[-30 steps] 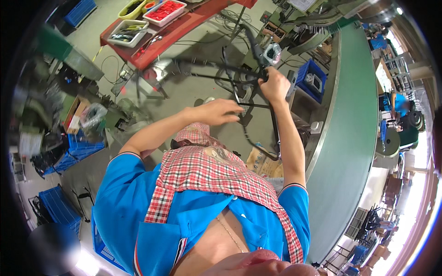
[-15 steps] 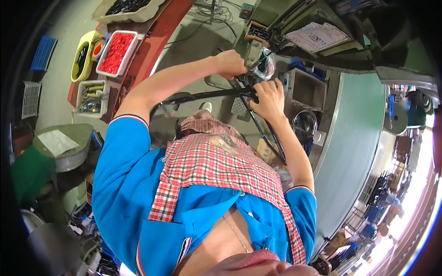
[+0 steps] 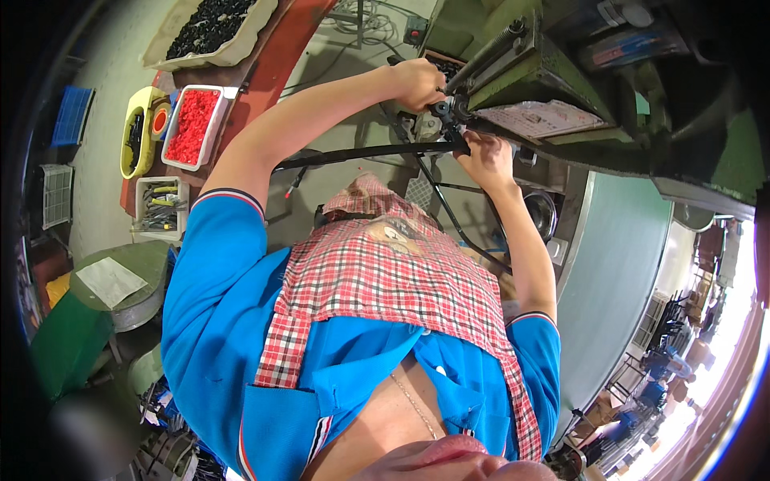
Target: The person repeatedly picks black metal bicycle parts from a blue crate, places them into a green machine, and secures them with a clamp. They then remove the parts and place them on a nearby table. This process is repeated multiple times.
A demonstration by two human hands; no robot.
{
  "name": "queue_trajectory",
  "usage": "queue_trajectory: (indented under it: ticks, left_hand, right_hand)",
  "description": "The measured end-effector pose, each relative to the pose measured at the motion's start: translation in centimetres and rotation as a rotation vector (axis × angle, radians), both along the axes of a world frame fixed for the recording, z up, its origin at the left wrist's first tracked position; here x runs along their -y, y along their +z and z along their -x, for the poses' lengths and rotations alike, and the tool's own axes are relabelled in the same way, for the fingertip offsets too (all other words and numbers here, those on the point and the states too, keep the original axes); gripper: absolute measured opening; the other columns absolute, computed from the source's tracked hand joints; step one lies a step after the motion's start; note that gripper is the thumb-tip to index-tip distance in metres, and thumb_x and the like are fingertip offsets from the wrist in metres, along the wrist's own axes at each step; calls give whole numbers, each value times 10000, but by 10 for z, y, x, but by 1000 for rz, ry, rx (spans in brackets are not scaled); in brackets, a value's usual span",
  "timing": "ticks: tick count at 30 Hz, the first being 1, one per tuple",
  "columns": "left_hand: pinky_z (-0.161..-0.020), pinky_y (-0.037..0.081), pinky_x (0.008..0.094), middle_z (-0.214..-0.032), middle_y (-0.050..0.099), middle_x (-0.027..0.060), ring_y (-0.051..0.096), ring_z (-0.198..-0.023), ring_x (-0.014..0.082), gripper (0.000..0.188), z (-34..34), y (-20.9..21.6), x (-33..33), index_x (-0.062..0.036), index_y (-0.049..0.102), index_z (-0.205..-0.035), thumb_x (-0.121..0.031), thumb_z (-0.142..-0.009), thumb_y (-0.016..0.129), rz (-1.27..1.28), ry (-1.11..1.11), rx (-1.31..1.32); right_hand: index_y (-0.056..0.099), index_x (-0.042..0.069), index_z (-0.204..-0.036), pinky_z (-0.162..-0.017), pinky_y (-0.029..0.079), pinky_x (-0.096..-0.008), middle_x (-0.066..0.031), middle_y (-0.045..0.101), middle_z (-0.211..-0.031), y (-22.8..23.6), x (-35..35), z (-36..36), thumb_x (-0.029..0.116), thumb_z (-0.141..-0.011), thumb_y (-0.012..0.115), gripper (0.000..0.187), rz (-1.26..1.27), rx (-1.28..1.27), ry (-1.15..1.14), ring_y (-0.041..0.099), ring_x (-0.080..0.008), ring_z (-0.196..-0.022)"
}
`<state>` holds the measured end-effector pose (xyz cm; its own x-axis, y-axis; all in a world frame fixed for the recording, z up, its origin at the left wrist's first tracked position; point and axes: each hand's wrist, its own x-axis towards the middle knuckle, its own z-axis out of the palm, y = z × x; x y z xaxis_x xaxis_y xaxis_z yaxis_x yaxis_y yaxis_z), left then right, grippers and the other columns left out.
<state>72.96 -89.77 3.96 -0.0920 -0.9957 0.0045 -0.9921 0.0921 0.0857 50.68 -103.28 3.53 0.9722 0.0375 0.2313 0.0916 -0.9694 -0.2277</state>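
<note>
My left hand (image 3: pixel 417 82) is closed around the end of a black metal frame, right at the clamp head (image 3: pixel 443 108) of a green machine (image 3: pixel 553 68). My right hand (image 3: pixel 486 157) grips the same frame just below the clamp. A long black bar (image 3: pixel 361 152) of the frame runs leftward from my hands across my lap, and a thinner black tube (image 3: pixel 449 212) slants down beside my right forearm. I wear a blue shirt and a red checked apron (image 3: pixel 385 280).
A red bench (image 3: pixel 265 68) at the left carries a tray of red parts (image 3: pixel 191 124), a yellow tray (image 3: pixel 138 136), a tray of black parts (image 3: pixel 208 28) and a tool tray (image 3: pixel 159 207). A green drum with paper (image 3: pixel 116 280) stands lower left. A green tabletop (image 3: pixel 618 272) and metal bowl (image 3: pixel 544 210) lie right.
Both hands have carried the black frame up to the machine's clamp head. My view has swung, so the bench with trays now sits further left.
</note>
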Motion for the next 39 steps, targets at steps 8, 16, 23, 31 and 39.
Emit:
queue_trajectory:
  ticks: [8, 16, 23, 31, 39]
  left_hand:
    - [-682, 538, 441, -776, 667, 112, 661, -782, 339, 165, -6, -17, -2, -96, 660, -759, -261, -752, 660, 88, 21, -136]
    - [-677, 528, 439, -757, 652, 122, 658, -789, 333, 175, 1, -21, -10, -86, 651, -804, -220, -697, 684, -20, 13, -77]
    - [-703, 542, 434, -814, 686, 115, 672, -821, 340, 170, -1, 2, 3, -85, 673, -810, -192, -681, 705, -108, 1, -37]
    - [-682, 543, 439, -766, 689, 94, 686, -787, 326, 161, -1, -34, -1, -99, 676, -781, -245, -718, 698, -111, 31, -76]
    - [-746, 496, 455, -905, 690, 135, 647, -886, 337, 330, -101, -101, 51, -79, 695, -971, -383, -848, 656, -174, 254, -556]
  right_hand:
    - [669, 87, -981, -724, 502, -416, -117, 657, -870, -3, 5, -9, 309, -729, 746, 345, 71, -67, -16, 638, -317, -847]
    - [681, 85, -995, -785, 508, -423, -108, 679, -956, -9, -8, -5, 288, -708, 736, 356, 159, 13, 23, 638, -340, -889]
    - [663, 155, -1123, -790, 517, -393, -128, 687, -991, 1, -3, -9, 381, -777, 702, 415, 31, -300, -168, 660, -324, -894]
    - [685, 97, -1064, -799, 519, -370, -56, 692, -1052, -68, 8, -9, 334, -782, 676, 369, 194, -129, -32, 667, -263, -941]
    - [683, 109, -902, -714, 501, -375, -69, 670, -841, -93, 9, 4, 283, -773, 667, 217, -80, -159, -130, 646, -256, -805]
